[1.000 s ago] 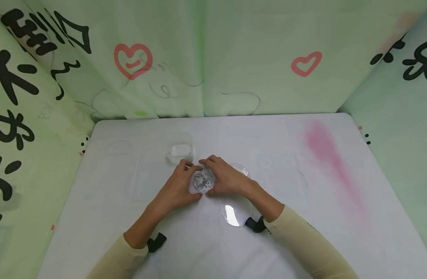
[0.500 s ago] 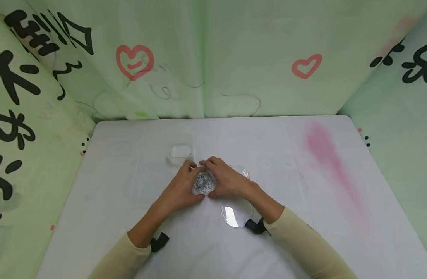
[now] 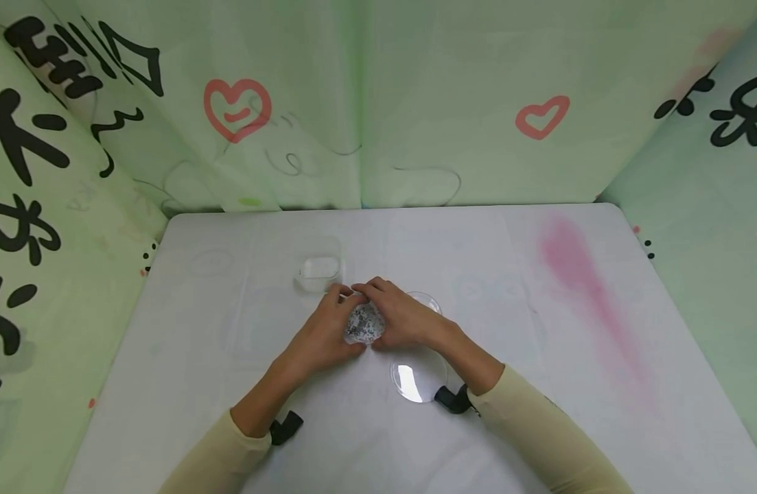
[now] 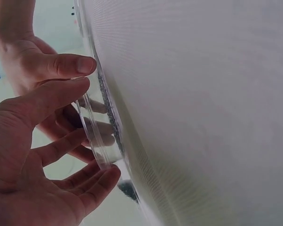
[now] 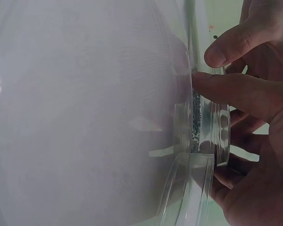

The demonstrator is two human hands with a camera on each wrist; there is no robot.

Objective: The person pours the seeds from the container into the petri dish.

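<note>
A small, clear round container (image 3: 364, 325) with dark and silvery specks inside sits near the middle of the white table. My left hand (image 3: 324, 333) curls round its left side, thumb near and fingers on the far side. From the right, my right hand (image 3: 405, 319) grips it the same way, and the two hands' fingertips almost meet. The left wrist view shows the container's clear rim (image 4: 95, 132) between both hands. In the right wrist view the dark specks (image 5: 196, 117) lie in a layer low in it, close over the tabletop.
A clear round dish (image 3: 418, 384) lies under the right wrist, and the curved edge of another clear dish (image 3: 430, 300) shows beyond that hand. Behind the left hand stands a clear container with a whitish patch (image 3: 319, 269). Green curtains (image 3: 366, 103) border the table.
Both hands keep their grip. The left hand and the speckled container have shifted slightly to the right; the right hand and the other dishes stay nearly in place.
</note>
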